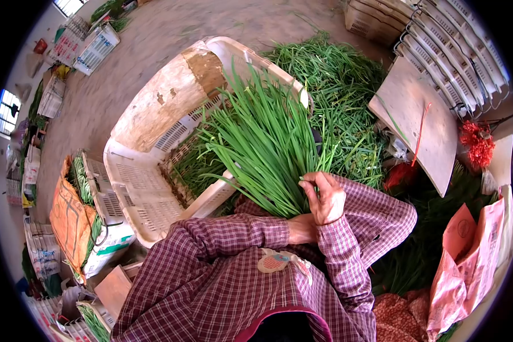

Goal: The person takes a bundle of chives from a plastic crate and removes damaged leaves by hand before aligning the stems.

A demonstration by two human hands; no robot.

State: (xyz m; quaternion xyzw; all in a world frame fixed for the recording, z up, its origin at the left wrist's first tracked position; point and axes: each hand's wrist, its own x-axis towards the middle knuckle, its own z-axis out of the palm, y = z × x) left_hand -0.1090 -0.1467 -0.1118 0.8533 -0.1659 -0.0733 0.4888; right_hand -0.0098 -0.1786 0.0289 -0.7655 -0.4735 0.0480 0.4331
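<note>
A large bunch of garlic chives [268, 148] fans out over my lap, its leaf tips pointing up and left across a crate. My left hand [303, 229] reaches in from the left beneath the bunch and closes on its lower part; the fingers are hidden. Just above that wrist, my right hand [326, 196] is closed in a pinch at the bunch's near right edge. Whatever is between its thumb and fingertip is too small to make out. The worn plastic crate [134, 168] holds some loose greens and has a stained board along its far side.
A heap of loose green leaves [347, 108] lies beyond my knee. At right are a tilted board [422, 122], stacked crates [450, 51], red ties [477, 142] and a pink bag [461, 268]. An orange sack [73, 214] stands at left.
</note>
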